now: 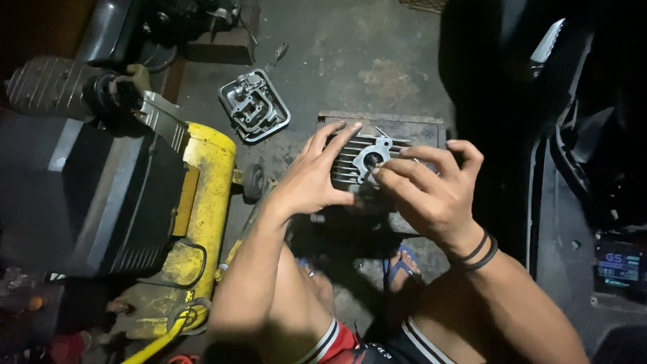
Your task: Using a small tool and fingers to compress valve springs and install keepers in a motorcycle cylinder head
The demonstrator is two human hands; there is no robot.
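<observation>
Hands meet over a finned grey engine cylinder (360,162) in a dim workshop, seen from above by the person crouching over it. The left hand (311,178) is spread wide, fingers splayed across the fins at the part's nine o'clock side and thumb under its lower edge, apparently bracing it so that it does not shift. The right hand (431,192), wearing dark bands (480,251) at the wrist, comes in from three o'clock with thumb and forefinger pinched nearly closed at the round port in the middle of the light metal flange; whether a small item sits between the fingertips cannot be told. The cylinder rests on a worn wooden block (404,128), which lifts it off the stained concrete floor (364,61) to a workable height directly ahead of the knees. Below it, at six o'clock, a foot in a blue sandal (403,264) is planted on the floor. At eleven o'clock from the cylinder a cast metal cover (254,106) lies flat, set well apart. Farther out at nine o'clock stands a yellow compressor tank (202,222) beside a black housing (87,195), and dark machine bodywork (579,135) fills the three o'clock edge.
</observation>
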